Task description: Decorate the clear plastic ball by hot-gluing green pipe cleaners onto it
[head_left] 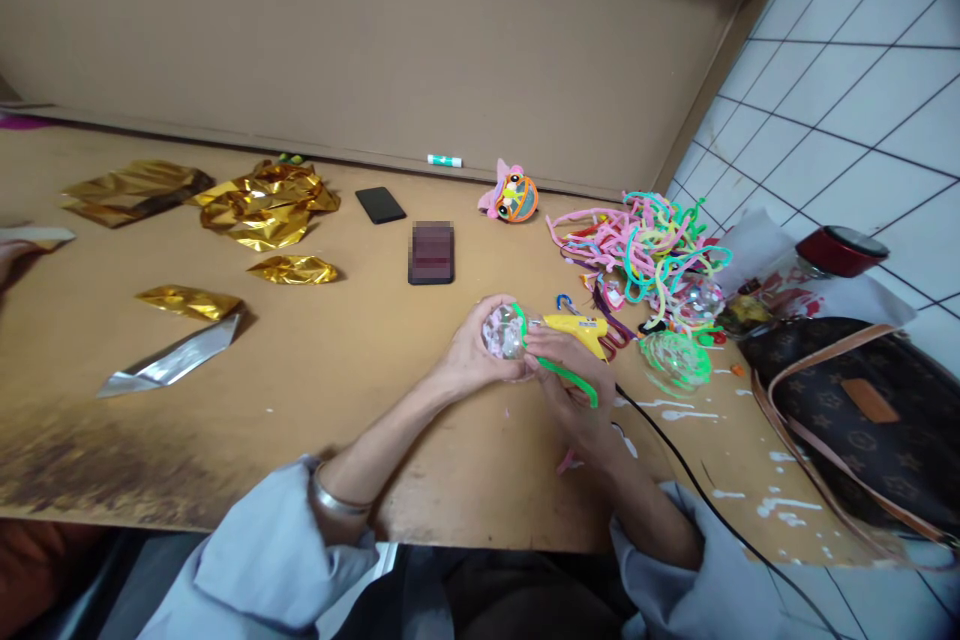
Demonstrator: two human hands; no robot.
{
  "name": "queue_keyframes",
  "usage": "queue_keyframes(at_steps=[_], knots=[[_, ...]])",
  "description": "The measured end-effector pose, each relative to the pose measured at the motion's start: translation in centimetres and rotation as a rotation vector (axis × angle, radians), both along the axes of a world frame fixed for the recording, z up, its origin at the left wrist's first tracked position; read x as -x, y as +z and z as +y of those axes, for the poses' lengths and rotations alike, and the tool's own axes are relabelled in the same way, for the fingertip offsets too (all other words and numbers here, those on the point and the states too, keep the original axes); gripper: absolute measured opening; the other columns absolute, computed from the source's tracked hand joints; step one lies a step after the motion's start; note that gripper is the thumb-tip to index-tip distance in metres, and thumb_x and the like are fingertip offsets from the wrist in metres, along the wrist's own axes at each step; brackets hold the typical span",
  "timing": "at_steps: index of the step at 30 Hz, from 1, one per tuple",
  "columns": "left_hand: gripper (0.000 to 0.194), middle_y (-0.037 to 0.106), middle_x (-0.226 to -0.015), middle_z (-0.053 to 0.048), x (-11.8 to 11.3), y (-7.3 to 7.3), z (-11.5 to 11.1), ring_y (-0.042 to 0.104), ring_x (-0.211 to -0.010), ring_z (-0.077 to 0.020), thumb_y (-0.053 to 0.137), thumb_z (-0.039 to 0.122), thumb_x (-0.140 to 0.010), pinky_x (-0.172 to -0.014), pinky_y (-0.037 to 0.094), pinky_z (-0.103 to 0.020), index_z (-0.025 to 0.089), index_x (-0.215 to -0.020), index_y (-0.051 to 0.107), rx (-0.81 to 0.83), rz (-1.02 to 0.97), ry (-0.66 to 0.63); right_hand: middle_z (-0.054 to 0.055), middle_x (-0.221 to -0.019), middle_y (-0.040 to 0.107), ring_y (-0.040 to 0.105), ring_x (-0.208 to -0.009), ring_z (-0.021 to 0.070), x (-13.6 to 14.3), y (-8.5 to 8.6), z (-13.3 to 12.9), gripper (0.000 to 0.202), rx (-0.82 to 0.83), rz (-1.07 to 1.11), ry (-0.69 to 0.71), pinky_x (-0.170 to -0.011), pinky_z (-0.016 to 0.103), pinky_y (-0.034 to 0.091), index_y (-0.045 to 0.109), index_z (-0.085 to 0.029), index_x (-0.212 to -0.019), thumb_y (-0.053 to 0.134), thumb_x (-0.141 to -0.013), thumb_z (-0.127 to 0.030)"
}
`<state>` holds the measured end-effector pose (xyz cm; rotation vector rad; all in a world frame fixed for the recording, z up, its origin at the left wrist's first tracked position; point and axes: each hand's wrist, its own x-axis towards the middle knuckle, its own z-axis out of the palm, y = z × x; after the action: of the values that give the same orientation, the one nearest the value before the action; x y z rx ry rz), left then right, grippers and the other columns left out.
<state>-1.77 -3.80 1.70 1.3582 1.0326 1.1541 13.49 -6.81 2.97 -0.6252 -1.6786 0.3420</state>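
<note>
Above the table, my left hand (474, 345) is wrapped round a clear plastic ball (504, 330) with pale pink bits showing in it. A bright green pipe cleaner (571, 380) runs across the ball's right side and trails off toward the lower right. My right hand (574, 385) pinches this strip against the ball, its fingertips touching the surface. Just behind the right hand lies a yellow glue gun (577, 324), partly covered by the fingers.
Pipe cleaners (637, 240) are heaped at right, near a green-trimmed clear dome (675, 362), a red-lidded jar (836, 250) and a brown handbag (832, 420). A decorated ball (517, 195), glue stick (445, 160), phones (380, 205) and gold foil (262, 205) lie farther back. A black cord (697, 480) crosses the right.
</note>
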Motion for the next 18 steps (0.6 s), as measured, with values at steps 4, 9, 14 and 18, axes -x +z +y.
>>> queue_keyframes(at_steps=[4,9,14,18], knots=[[0.078,0.058,-0.105,-0.003,-0.05,-0.06,0.04,0.059,-0.090,-0.0174,0.079,0.022,-0.046,-0.082,0.049,-0.030,0.020,-0.118,0.049,0.003,-0.007,0.008,0.000,-0.093,0.077,0.074,-0.092,0.0198,-0.02,0.02,-0.06,0.027,-0.004,-0.015,-0.010,-0.087,0.038,0.062,0.071,-0.029,-0.102,0.064,-0.084,-0.010],[0.079,0.059,-0.106,-0.004,-0.03,-0.38,0.14,0.060,-0.092,-0.0183,0.079,0.019,-0.045,-0.084,0.049,-0.031,0.018,-0.118,0.049,0.007,-0.037,0.006,0.001,-0.092,0.077,0.074,-0.092,0.0190,0.04,-0.09,0.05,0.026,-0.038,-0.013,-0.011,-0.088,0.036,0.061,0.072,-0.027,-0.099,0.064,-0.084,-0.008],[0.081,0.059,-0.106,-0.003,0.01,-0.57,0.14,0.059,-0.091,-0.0175,0.080,0.018,-0.044,-0.085,0.047,-0.030,0.020,-0.118,0.047,0.033,-0.089,-0.020,0.003,-0.093,0.076,0.073,-0.094,0.0189,-0.15,0.20,0.08,0.029,-0.039,-0.056,0.007,-0.088,0.037,0.060,0.071,-0.027,-0.101,0.063,-0.083,-0.006],[0.084,0.059,-0.106,-0.004,-0.04,-0.70,0.19,0.059,-0.090,-0.0176,0.081,0.017,-0.042,-0.084,0.047,-0.030,0.019,-0.118,0.047,0.039,-0.105,-0.009,0.004,-0.096,0.076,0.072,-0.096,0.0200,-0.35,0.16,0.07,0.035,-0.069,-0.114,-0.007,-0.089,0.038,0.061,0.069,-0.029,-0.106,0.064,-0.083,-0.004]])
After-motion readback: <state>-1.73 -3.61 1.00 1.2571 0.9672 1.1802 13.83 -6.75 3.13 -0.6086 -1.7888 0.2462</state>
